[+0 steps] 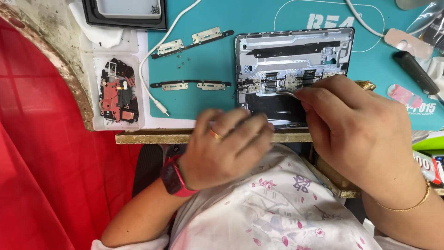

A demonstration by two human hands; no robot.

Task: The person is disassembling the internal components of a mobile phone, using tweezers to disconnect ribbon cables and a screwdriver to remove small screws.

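Observation:
An opened tablet shell (296,46) lies on a teal work mat (203,60), its grey inner frame and small metal connector parts showing. My right hand (356,134) pinches metal tweezers (287,93) whose tips rest on the connector row in the middle of the shell. My left hand (226,148), blurred, with a ring and a red wrist watch, hovers with curled fingers at the shell's near edge and holds nothing that I can see.
Two long metal bracket strips (192,41) (190,85) lie on the mat left of the shell. A white cable (155,99) runs beside them. A clear tray (118,92) of red and black parts stands at left. A black-handled tool (416,71) lies at right.

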